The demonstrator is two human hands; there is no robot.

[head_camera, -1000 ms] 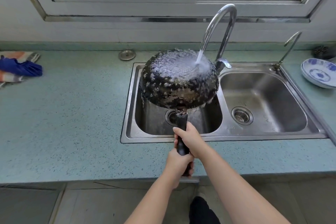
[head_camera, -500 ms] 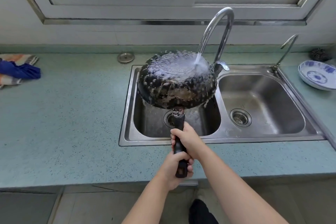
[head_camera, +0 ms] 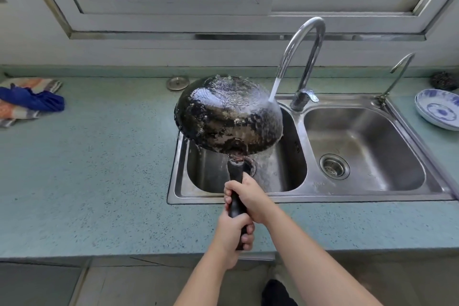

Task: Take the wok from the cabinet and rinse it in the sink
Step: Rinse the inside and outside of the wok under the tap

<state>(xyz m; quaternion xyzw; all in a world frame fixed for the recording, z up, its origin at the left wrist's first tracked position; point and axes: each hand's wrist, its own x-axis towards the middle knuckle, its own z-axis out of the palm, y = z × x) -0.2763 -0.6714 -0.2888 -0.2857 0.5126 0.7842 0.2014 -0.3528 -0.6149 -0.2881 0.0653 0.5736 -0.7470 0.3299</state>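
A black wok (head_camera: 228, 117) hangs upside down over the left basin of the steel sink (head_camera: 308, 191), its wet underside facing up. Water streams from the tall curved faucet (head_camera: 301, 57) onto the wok's right edge and runs off into the basin. Both hands grip the wok's black handle (head_camera: 234, 176): my right hand (head_camera: 250, 196) sits nearer the wok, my left hand (head_camera: 231, 236) holds the handle's end over the counter's front edge.
On the teal counter (head_camera: 99, 169) lie a blue and orange cloth (head_camera: 27, 99) at far left and a metal sink plug (head_camera: 177, 83) behind the sink. A blue-patterned plate (head_camera: 438, 109) and a small second tap (head_camera: 395, 79) stand at right.
The wok has shifted left and a little up, so the stream now strikes its right edge rather than its middle. Both hands keep their grip on the handle.
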